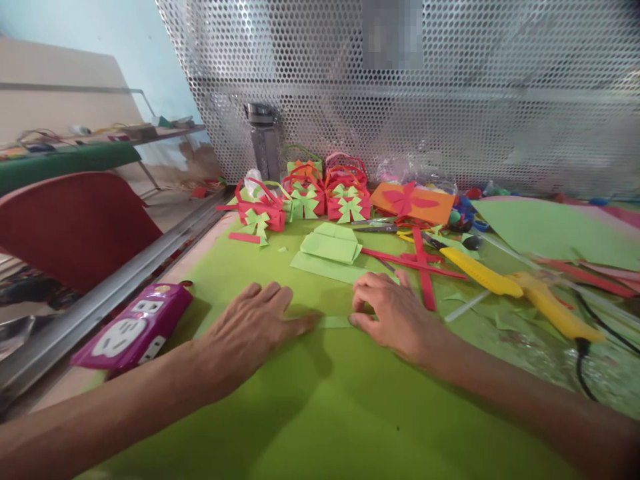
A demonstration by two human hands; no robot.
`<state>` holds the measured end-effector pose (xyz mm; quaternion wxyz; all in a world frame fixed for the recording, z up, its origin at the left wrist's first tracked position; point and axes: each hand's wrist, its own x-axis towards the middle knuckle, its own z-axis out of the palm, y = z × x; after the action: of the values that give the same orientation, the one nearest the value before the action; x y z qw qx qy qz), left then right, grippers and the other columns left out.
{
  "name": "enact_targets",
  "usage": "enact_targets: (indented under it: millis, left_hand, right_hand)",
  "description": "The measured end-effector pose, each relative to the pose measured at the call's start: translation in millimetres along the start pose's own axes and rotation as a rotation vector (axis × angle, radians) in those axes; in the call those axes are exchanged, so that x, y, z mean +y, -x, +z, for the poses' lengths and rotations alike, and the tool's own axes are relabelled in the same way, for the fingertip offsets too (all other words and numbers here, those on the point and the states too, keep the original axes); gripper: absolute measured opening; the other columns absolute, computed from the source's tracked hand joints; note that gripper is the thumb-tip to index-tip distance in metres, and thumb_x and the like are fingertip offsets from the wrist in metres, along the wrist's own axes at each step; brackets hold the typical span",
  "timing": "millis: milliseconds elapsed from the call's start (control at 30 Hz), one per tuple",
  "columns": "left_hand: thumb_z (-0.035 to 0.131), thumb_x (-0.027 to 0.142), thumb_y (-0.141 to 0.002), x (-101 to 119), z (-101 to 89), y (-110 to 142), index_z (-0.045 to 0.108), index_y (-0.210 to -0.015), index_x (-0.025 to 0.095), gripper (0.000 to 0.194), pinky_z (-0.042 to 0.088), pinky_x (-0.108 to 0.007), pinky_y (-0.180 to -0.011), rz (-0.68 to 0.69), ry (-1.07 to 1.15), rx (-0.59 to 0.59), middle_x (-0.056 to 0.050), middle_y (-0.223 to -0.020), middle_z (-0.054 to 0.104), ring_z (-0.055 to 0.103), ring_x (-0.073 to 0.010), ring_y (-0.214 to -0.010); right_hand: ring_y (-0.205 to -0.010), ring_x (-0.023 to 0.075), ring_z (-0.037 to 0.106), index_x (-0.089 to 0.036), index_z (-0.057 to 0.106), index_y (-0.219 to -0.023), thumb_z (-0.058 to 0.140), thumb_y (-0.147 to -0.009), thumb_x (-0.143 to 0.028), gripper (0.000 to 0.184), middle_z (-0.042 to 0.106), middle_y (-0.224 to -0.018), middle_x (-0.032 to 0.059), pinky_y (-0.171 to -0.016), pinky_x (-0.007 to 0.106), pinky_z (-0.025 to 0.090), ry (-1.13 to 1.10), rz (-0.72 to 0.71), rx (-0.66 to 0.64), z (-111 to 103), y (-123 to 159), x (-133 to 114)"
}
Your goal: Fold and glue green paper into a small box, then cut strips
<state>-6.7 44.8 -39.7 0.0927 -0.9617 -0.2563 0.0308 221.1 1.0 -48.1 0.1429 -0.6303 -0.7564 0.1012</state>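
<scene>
A narrow pale green paper strip (334, 322) lies across the green work surface between my two hands. My left hand (255, 320) rests palm down at its left end, the thumb stretched out over the strip and apart from the fingers. At the right end, my right hand (393, 310) has its fingers curled and its thumb and index finger closed at the strip's tip. Just beyond the hands sits a folded light green paper piece (331, 243) on a flat sheet (320, 268) of the same colour. Red paper strips (424, 277) lie crossed beyond my right hand.
Several small paper baskets (349, 200) with green bows stand at the back beside a grey bottle (265, 143). A yellow glue gun (555, 310) and a yellow-handled cutter (480, 272) lie at right. A purple power strip (137, 327) is at left. Perforated metal (310, 87) walls the back.
</scene>
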Motion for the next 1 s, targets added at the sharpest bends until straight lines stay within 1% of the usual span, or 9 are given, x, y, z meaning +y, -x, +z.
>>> enact_targets:
  millis: [233, 367, 433, 500, 567, 633, 733, 833, 1000]
  left_hand:
    - [0.036, 0.000, -0.078, -4.6, -28.1, 39.6, 0.057, -0.114, 0.032, 0.052, 0.041, -0.033, -0.071, -0.141, 0.017, 0.037, -0.004, -0.086, 0.059, 0.054, -0.0205, -0.083]
    - [0.030, 0.001, -0.080, 12.6, -37.6, 29.8, 0.063, -0.105, 0.021, 0.046, 0.047, -0.039, -0.073, -0.129, -0.043, 0.124, -0.009, -0.099, 0.063, 0.057, -0.0254, -0.092]
    - [0.029, 0.006, -0.086, 26.3, -31.3, 15.0, 0.057, -0.114, 0.013, 0.041, 0.048, -0.038, -0.084, -0.045, 0.040, 0.133, -0.012, -0.108, 0.062, 0.056, -0.0239, -0.102]
    - [0.035, 0.023, -0.091, 39.7, -19.8, -0.3, 0.047, -0.125, 0.006, 0.040, 0.041, -0.042, -0.097, 0.060, 0.113, 0.137, -0.017, -0.126, 0.053, 0.046, -0.0281, -0.119]
    - [0.038, 0.050, -0.088, 49.8, -7.2, -11.1, 0.037, -0.132, -0.001, 0.067, 0.037, -0.046, -0.101, 0.091, 0.179, 0.060, -0.024, -0.138, 0.038, 0.033, -0.0340, -0.128]
    - [0.033, 0.062, -0.084, 55.0, 3.0, -15.7, 0.027, -0.136, -0.002, 0.082, 0.032, -0.047, -0.104, 0.070, 0.244, 0.030, -0.025, -0.143, 0.026, 0.023, -0.0342, -0.133]
    - [0.032, 0.064, -0.082, 55.3, 10.9, -13.7, 0.023, -0.139, 0.001, 0.085, 0.025, -0.048, -0.107, 0.067, 0.291, 0.017, -0.023, -0.145, 0.019, 0.014, -0.0334, -0.135]
    - [0.035, 0.063, -0.082, 52.7, 13.0, -9.1, 0.019, -0.141, 0.004, 0.085, 0.024, -0.048, -0.108, 0.091, 0.322, 0.061, -0.022, -0.146, 0.017, 0.013, -0.0332, -0.135]
    - [0.035, 0.066, -0.080, 52.0, 18.6, -7.6, 0.007, -0.143, 0.007, 0.091, 0.023, -0.047, -0.108, 0.109, 0.314, 0.104, -0.022, -0.147, 0.013, 0.011, -0.0336, -0.136]
  right_hand:
    - [-0.097, 0.0211, 0.054, -0.019, 0.055, -0.063, 0.061, -0.075, -0.017, 0.014, 0.059, -0.094, 0.0006, -0.098, 0.066, 0.011, -0.042, -0.002, -0.006, 0.1, -0.7, 2.3]
    - [-0.094, 0.0210, 0.053, -0.018, 0.055, -0.064, 0.059, -0.076, -0.017, 0.013, 0.058, -0.090, 0.0016, -0.097, 0.066, 0.011, -0.060, -0.024, 0.017, 0.4, 0.3, 2.2]
    - [-0.093, 0.0212, 0.053, -0.018, 0.055, -0.065, 0.059, -0.076, -0.018, 0.012, 0.058, -0.087, 0.0017, -0.096, 0.066, 0.012, -0.061, -0.032, 0.025, 1.2, 1.5, 1.5]
    - [-0.093, 0.0214, 0.053, -0.019, 0.055, -0.065, 0.058, -0.077, -0.019, 0.012, 0.058, -0.086, 0.0018, -0.096, 0.066, 0.012, -0.060, -0.031, 0.032, 2.3, 2.7, 0.6]
    - [-0.094, 0.0216, 0.053, -0.019, 0.056, -0.066, 0.057, -0.078, -0.020, 0.011, 0.058, -0.087, 0.0020, -0.097, 0.065, 0.011, -0.060, -0.026, 0.040, 3.1, 2.9, 0.4]
    - [-0.096, 0.0215, 0.053, -0.019, 0.057, -0.066, 0.058, -0.077, -0.020, 0.011, 0.059, -0.090, 0.0022, -0.098, 0.062, 0.012, -0.062, -0.017, 0.040, 2.4, 1.2, 2.5]
    - [-0.089, 0.0195, 0.056, -0.019, 0.060, -0.065, 0.057, -0.077, -0.020, 0.012, 0.062, -0.089, 0.0016, -0.095, 0.051, 0.025, -0.077, 0.003, 0.025, -3.4, -4.0, 11.7]
    - [-0.075, 0.0156, 0.058, -0.018, 0.061, -0.066, 0.055, -0.078, -0.021, 0.014, 0.064, -0.079, 0.0013, -0.079, 0.034, 0.039, -0.096, 0.030, 0.032, -13.3, -5.9, 21.7]
    - [-0.076, 0.0127, 0.055, -0.017, 0.059, -0.073, 0.053, -0.078, -0.012, 0.009, 0.062, -0.082, 0.0024, -0.070, 0.024, 0.038, -0.106, 0.032, 0.146, -26.6, 5.6, 15.4]
